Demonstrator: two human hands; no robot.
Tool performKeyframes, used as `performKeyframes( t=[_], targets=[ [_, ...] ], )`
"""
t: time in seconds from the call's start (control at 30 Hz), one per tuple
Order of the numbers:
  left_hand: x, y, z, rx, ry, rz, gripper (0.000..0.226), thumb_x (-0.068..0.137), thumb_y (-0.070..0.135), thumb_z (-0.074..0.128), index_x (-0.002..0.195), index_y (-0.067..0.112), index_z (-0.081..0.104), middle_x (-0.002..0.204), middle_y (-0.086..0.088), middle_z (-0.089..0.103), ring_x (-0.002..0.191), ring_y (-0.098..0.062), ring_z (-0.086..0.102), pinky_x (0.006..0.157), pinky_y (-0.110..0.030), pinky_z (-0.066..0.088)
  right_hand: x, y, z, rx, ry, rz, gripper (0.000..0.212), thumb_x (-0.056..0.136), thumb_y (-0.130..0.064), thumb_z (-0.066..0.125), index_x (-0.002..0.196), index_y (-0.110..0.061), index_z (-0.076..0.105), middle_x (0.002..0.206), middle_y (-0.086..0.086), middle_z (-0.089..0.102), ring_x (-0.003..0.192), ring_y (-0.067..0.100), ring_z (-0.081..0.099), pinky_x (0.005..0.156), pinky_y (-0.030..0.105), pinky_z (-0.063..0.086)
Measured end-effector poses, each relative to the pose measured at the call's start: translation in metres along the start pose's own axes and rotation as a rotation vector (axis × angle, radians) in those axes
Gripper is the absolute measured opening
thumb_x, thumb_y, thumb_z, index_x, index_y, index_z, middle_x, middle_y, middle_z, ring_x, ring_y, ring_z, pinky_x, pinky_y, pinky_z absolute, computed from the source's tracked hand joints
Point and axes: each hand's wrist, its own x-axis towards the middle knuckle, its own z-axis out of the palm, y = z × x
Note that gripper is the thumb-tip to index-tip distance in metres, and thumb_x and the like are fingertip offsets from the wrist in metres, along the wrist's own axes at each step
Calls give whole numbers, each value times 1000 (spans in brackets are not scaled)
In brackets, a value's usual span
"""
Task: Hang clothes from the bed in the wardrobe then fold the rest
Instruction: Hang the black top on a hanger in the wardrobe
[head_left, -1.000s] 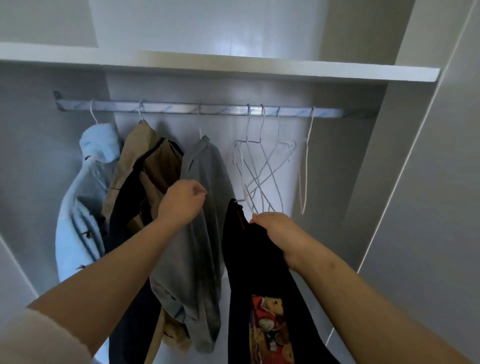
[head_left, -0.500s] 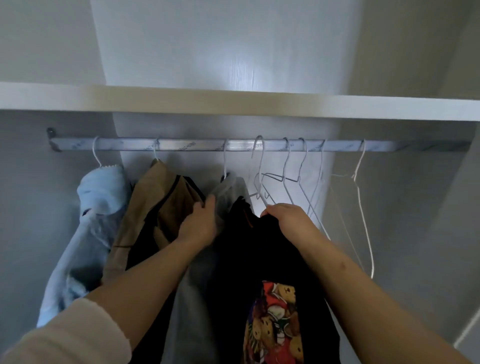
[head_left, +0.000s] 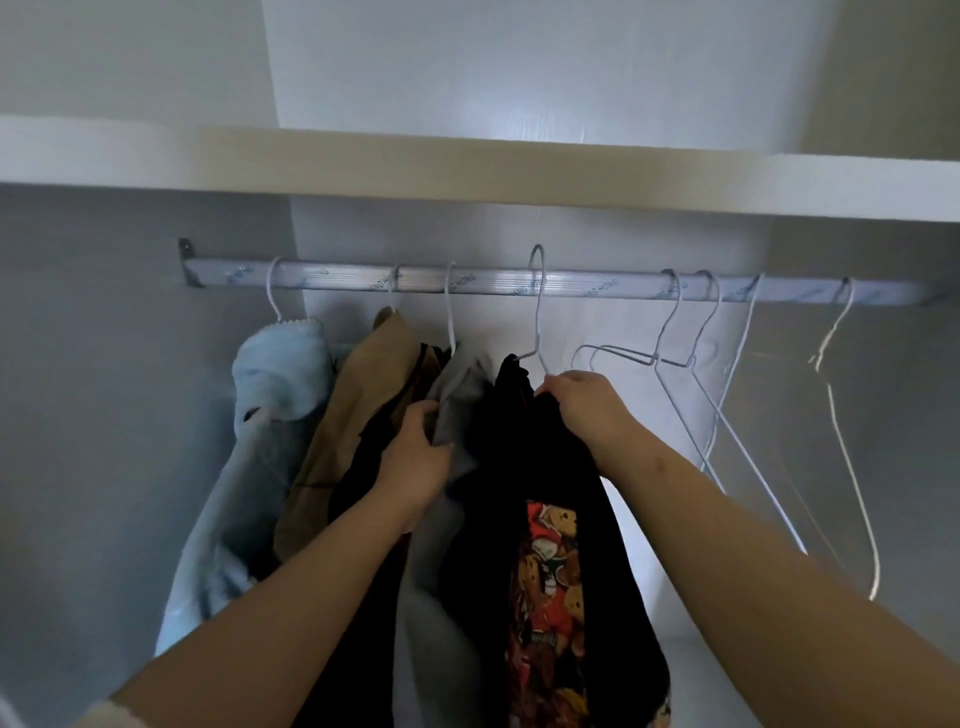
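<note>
the right hand (head_left: 587, 410) is clenching the black shirt (head_left: 540, 457) at its shoulder, together with the wire of its hanger (head_left: 540, 312). the shirt is hanging down at 6 o'clock from that hand, bear print facing out. the hanger's hook is rising at 11 o'clock from the hand and crossing the rail (head_left: 597, 287). at 9 o'clock of the shirt, the left hand (head_left: 415, 457) is gripping the grey top (head_left: 462, 389). empty hangers (head_left: 655, 359) are hanging at 3 o'clock.
</note>
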Motion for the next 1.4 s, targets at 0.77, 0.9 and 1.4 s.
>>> performKeyframes(
  t=[0.77, 0.9, 1.4],
  targets=[
    [-14, 12, 16, -51, 76, 74, 59, 92, 16, 50, 141, 40, 26, 127, -12, 50, 110, -25, 54, 98, -42, 45, 24, 54, -73, -654, 391, 46, 25, 97, -15, 33, 101, -1, 54, 104, 20, 57, 100, 37, 56, 72, 32, 35],
    [-12, 11, 27, -48, 17, 57, 42, 95, 20, 44, 132, 41, 40, 126, -4, 48, 90, -9, 54, 69, -19, 43, 24, 55, -71, -654, 382, 21, 21, 97, -12, 33, 89, -2, 50, 94, 21, 54, 89, 36, 51, 70, 32, 33],
    [-13, 14, 37, -64, -24, 74, 53, 93, 6, 48, 138, 32, 36, 127, 4, 43, 80, 7, 43, 54, 5, 33, 18, 42, 14, -518, 225, -178, 36, 99, -21, 33, 64, -18, 30, 75, 4, 46, 73, 24, 45, 63, 28, 31]
  ],
)
